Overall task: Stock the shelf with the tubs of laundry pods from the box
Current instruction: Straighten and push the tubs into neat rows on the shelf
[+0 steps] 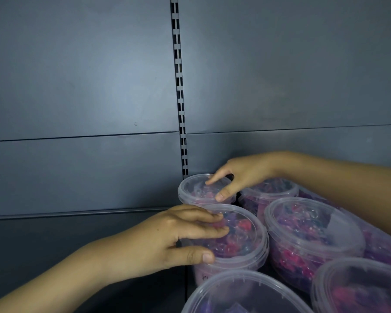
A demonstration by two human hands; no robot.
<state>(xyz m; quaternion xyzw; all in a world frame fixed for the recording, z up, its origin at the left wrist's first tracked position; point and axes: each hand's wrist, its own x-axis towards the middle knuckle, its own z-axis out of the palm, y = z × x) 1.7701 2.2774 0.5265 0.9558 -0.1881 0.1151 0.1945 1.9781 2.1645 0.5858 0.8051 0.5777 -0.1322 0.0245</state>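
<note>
A dark grey back panel [77, 86] fills most of the view, split by a slotted upright [178, 86] that runs down to the shelf [66, 240]. Clear tubs of pink and purple pods stand crowded on the shelf to the right of the upright. The rear tub [194, 195] stands at the back edge of the shelf, at the foot of the upright and just beside the panel. The near tub [242, 242] stands right in front of it, their rims touching or nearly so. The left hand [178, 236] reaches in from the lower left and rests on the near tub's lid. Its grip is spread apart, with straight fingers laid flat across the lid's left side and the thumb pressed against the rim nearest the person. The right hand [242, 175] comes in from the right over the other tubs and touches the rear tub. Its grip is likewise apart, the index fingertip on the lid's middle and the thumb tip on its front rim; the other fingers are hidden behind the hand. Four more lidded tubs [307, 233] fill the shelf to the right and towards the front edge, close together.
</note>
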